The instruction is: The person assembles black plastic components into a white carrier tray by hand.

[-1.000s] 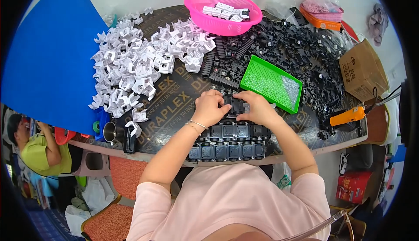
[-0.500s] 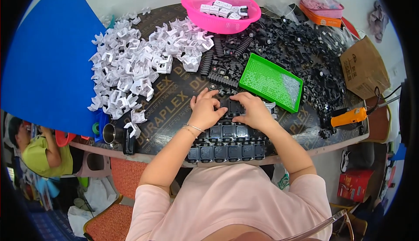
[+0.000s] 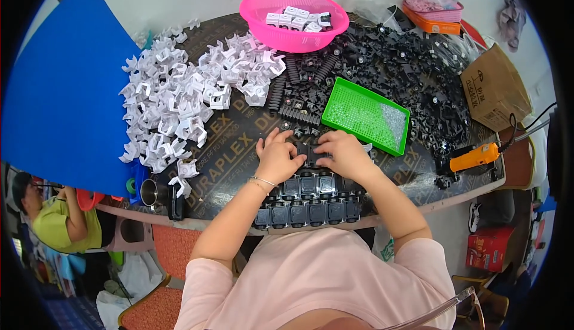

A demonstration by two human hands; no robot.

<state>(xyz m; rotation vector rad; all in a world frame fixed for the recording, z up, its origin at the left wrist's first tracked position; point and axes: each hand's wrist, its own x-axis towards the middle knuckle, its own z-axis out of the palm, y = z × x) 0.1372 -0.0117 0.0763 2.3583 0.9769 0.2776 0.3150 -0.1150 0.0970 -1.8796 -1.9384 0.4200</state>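
Two rows of square black plastic housings [image 3: 297,213] in clear-edged frames line the near edge of the dark table. Just beyond them, a black plastic part [image 3: 310,152] sits between my hands. My left hand [image 3: 278,158] grips its left side with thumb and forefinger, the other fingers raised and curved. From the right, my right hand [image 3: 347,156] pinches the same part, its fingertips on the far side and thumb on the near side. My palms hide some of the housings behind. A white piece [image 3: 368,147] peeks out beside my right hand.
White plastic brackets [image 3: 173,91] are heaped at left, black parts [image 3: 400,61] at right. A green tray [image 3: 365,115] of small clear pieces lies beyond my right hand. A pink basket [image 3: 251,13], an orange electric screwdriver [image 3: 475,158], a carton [image 3: 495,88] and a metal cup [image 3: 150,192] stand around.
My hands stay around the black part, with the right fingers drawn slightly closer over it. The whole view has shifted a little; the heaps and containers keep their places.
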